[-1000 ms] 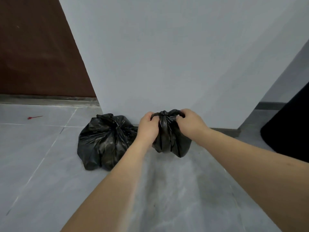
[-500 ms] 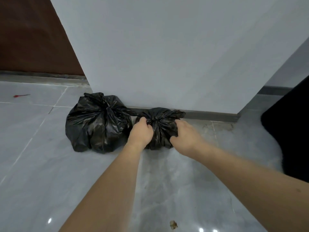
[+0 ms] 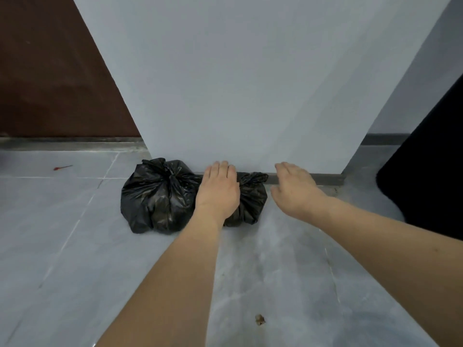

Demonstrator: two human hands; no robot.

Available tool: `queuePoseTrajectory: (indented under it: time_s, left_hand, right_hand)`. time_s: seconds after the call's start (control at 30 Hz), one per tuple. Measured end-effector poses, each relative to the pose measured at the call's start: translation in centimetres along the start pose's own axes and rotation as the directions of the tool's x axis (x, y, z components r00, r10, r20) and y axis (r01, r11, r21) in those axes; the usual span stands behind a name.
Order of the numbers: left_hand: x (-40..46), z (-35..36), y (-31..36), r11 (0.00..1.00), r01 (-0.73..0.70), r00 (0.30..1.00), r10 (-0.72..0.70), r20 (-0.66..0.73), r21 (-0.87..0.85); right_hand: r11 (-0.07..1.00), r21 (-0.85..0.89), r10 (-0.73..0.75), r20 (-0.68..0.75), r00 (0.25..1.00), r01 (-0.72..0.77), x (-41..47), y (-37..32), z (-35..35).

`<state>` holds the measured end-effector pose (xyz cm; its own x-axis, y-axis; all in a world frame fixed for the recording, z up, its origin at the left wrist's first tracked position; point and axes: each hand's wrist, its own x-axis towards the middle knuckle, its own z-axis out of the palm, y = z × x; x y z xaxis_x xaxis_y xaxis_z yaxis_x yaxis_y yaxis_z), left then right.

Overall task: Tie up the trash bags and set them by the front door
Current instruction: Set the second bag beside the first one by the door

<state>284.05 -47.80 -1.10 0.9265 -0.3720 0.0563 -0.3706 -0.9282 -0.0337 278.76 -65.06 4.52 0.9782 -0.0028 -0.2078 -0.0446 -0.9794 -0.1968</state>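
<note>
Two tied black trash bags sit on the grey tiled floor against the base of a white wall. The larger bag [image 3: 157,196] is on the left, the smaller bag [image 3: 251,199] right beside it. My left hand [image 3: 219,190] hovers with straight fingers over the left part of the smaller bag and hides it; whether it touches the bag I cannot tell. My right hand [image 3: 294,189] is spread open to the right of the smaller bag, apart from it, holding nothing.
A dark brown door [image 3: 50,71] stands at the left behind a metal threshold [image 3: 70,144]. A black object [image 3: 431,171] fills the right edge. A small red scrap [image 3: 62,167] and a brown crumb [image 3: 259,319] lie on the floor.
Both hands have let go of the smaller bag's knot and opened. The bag now rests on the floor by the wall next to the larger one.
</note>
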Motion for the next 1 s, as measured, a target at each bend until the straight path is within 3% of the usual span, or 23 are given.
queuePoseTrajectory:
  time_s: [0.13, 0.27, 0.5, 0.63, 0.73, 0.87, 1.0]
  left_hand:
    - [-3.0, -8.7, -0.9, 1.000, 0.015, 1.000, -0.015, 0.025, 0.010]
    - [-4.6, -21.3, -2.4, 1.000, 0.025, 0.999, -0.025, 0.039, 0.010]
    - [-4.8, -52.0, -4.3, 0.998, 0.060, 0.998, -0.060, -0.001, -0.026]
    - [-5.9, -72.2, -4.8, 0.999, 0.039, 0.998, -0.041, -0.051, -0.034]
    - [-7.9, -83.6, -3.9, 0.999, 0.022, 0.996, -0.026, -0.080, -0.042]
    - [-10.0, -92.2, -1.4, 0.994, -0.035, 0.972, 0.012, -0.233, -0.099]
    - [-11.2, -95.9, -0.3, 0.991, -0.057, 0.972, 0.028, -0.232, -0.121]
  right_hand:
    - [0.999, -0.026, -0.033, 0.071, 0.997, 0.035, -4.2, -1.6, -5.3]
    - [0.998, -0.011, -0.062, 0.088, 0.994, 0.063, -8.2, -5.3, -16.4]
    - [0.997, -0.040, -0.068, 0.065, 0.996, 0.071, -15.1, -13.0, -44.1]
    - [0.997, -0.020, -0.073, 0.032, 0.997, 0.074, -21.8, -17.2, -62.8]
    - [0.990, -0.094, -0.106, -0.031, 0.994, 0.103, -27.8, -18.1, -72.5]
    - [0.998, -0.062, -0.016, -0.153, 0.988, 0.006, -33.1, -17.1, -78.8]
    - [0.999, -0.011, 0.039, -0.195, 0.980, -0.041, -36.2, -16.5, -81.7]
